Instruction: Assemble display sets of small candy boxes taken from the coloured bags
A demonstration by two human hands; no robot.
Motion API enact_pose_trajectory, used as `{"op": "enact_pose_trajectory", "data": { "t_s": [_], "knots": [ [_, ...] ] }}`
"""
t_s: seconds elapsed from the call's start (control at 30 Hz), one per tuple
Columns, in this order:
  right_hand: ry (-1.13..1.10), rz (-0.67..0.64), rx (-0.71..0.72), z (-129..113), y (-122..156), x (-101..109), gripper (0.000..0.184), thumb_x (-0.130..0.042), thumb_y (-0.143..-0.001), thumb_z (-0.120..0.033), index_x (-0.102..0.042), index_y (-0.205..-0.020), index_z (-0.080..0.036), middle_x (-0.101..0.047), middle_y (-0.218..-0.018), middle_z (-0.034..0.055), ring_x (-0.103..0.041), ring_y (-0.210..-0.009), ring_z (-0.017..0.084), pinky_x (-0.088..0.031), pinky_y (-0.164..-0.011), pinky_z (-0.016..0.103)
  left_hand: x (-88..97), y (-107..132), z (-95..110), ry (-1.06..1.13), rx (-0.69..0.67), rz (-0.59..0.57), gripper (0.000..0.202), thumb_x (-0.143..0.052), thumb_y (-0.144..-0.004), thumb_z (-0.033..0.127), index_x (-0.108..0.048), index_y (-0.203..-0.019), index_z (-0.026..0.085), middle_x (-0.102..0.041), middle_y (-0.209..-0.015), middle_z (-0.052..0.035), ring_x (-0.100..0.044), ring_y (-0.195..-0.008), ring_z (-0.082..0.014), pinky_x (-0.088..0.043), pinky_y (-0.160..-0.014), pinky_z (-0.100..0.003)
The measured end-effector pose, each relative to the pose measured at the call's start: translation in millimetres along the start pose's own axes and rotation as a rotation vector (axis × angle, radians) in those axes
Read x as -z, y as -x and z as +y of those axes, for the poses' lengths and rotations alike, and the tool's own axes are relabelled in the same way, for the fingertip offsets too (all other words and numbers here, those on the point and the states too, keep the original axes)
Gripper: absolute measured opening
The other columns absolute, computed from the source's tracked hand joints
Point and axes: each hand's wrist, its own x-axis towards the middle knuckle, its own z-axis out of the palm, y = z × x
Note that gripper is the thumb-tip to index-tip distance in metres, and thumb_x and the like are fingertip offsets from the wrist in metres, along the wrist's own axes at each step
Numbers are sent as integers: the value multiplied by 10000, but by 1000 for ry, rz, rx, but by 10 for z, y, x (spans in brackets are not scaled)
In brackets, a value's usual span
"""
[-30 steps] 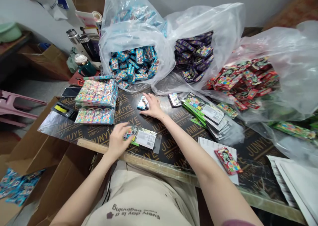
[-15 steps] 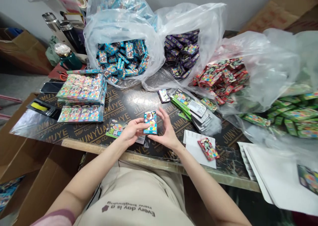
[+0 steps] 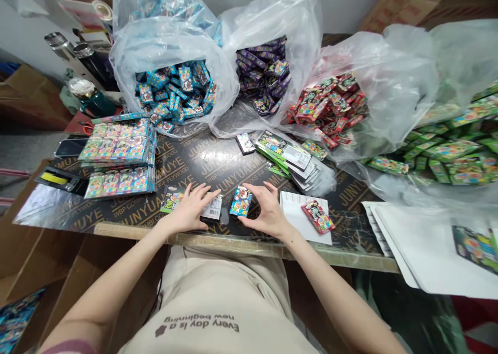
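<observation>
My right hand [image 3: 269, 212] grips a small blue printed box [image 3: 241, 200] by its edges, thumb at the lower corner and fingers near the top. My left hand [image 3: 189, 209] lies with fingers spread over a black-and-green printed plastic bag [image 3: 170, 199], covering its middle. A white barcode label shows at the bag's right end. Right of my right hand, a red printed box [image 3: 318, 216] rests on a white paper sheet [image 3: 290, 209]. A dark box with a white face [image 3: 245, 143] lies beyond my hands, beside a fanned pile of printed bags [image 3: 290, 157].
Plastic sacks along the back hold blue boxes [image 3: 175, 92], purple boxes [image 3: 262, 71], red boxes [image 3: 330, 108] and green boxes [image 3: 447, 152]. Filled packs [image 3: 114, 149] are stacked at left, near a yellow-and-black tool [image 3: 58, 178]. White sheets [image 3: 420, 250] overhang the table's wooden front edge [image 3: 249, 245].
My left hand has let go of the blue box and moved left onto the bag, fingers spreading. The blue box, now in my right hand alone, sits slightly lower and tilted.
</observation>
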Motion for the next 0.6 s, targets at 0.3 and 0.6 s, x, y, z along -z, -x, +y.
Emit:
{"op": "enact_pose_trajectory", "data": {
  "t_s": [0.3, 0.6],
  "knots": [
    [-40, -123, -56, -150, 18, -138, 770, -701, -688, -371, -388, -1382, -253, -642, -1232, 106, -597, -1089, 293, -181, -1088, 535, -76, -55, -29, -30, -38, 128, 1163, -743, -655, 278, 21, -1530, 233, -522, -1320, -132, -500, -1218, -306, -227, -1142, -577],
    [-134, -120, -66, -26, -32, -168, 919, -774, -657, -507, -345, -1423, -236, -596, -1298, 140, -539, -1176, 305, -212, -1082, 527, -40, -85, 12, 30, -86, 139, 1154, -747, -670, 271, 24, -1529, 235, -500, -1357, -143, -480, -1257, -322, -233, -1145, -595]
  ]
}}
